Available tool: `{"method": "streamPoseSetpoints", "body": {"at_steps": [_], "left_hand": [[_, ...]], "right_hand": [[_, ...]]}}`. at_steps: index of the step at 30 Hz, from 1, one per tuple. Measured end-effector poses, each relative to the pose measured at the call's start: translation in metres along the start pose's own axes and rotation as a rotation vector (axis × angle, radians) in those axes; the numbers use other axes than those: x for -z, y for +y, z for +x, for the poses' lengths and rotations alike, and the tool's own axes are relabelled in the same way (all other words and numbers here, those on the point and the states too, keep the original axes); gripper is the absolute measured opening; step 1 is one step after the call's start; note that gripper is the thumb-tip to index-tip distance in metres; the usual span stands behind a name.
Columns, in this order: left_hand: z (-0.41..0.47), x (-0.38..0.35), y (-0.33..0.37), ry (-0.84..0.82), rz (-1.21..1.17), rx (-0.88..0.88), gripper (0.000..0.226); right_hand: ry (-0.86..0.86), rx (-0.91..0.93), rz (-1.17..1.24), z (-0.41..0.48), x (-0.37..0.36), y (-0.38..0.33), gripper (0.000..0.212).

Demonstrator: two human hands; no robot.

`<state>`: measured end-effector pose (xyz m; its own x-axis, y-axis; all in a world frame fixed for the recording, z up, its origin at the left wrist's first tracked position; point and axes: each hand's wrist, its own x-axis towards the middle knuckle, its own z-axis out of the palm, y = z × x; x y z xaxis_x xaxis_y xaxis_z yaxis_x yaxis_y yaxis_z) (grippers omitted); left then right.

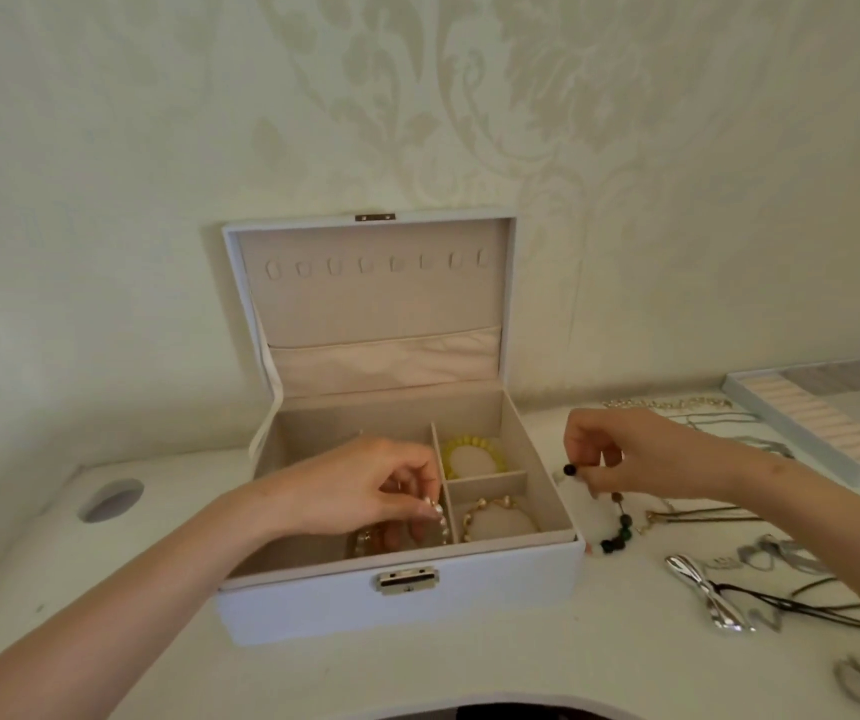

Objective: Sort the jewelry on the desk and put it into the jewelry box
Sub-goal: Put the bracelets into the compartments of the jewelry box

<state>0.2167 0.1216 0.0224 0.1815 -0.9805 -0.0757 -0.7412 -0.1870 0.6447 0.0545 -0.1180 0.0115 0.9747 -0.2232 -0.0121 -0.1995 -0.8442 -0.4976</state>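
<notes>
A white jewelry box (313,610) stands open on the desk, its lid leaning against the wall. My left hand (365,485) is inside the big left compartment, pinching a pearl bracelet (440,522) that hangs down into it. A yellow bead bracelet (451,449) lies in the back right compartment and a gold chain bracelet (490,506) in the front right one. Just right of the box, my right hand (635,454) holds a dark green and black bead bracelet (620,527) that dangles above the desk.
Necklaces with dark cords (791,600), a silver pendant (703,589) and silver chains (677,405) lie spread on the desk at the right. A white ring tray (760,402) sits at the far right. A round cable hole (110,498) is at the left.
</notes>
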Motion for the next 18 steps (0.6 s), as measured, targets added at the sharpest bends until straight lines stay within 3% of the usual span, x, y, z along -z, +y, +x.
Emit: {"method": "streamPoseSetpoints", "body": {"at_steps": [6, 11, 18], "left_hand": [[0.001, 0.000, -0.004, -0.041, -0.028, -0.004, 0.005], [0.004, -0.004, -0.015, 0.078, 0.207, 0.003, 0.011], [-0.010, 0.025, -0.021, 0.461, 0.387, 0.063, 0.012]], "right_hand": [[0.013, 0.068, 0.211, -0.006, 0.011, -0.004, 0.014], [0.070, 0.105, 0.277, -0.003, 0.016, -0.003, 0.019], [0.323, 0.163, 0.332, 0.006, 0.024, -0.016, 0.008]]}}
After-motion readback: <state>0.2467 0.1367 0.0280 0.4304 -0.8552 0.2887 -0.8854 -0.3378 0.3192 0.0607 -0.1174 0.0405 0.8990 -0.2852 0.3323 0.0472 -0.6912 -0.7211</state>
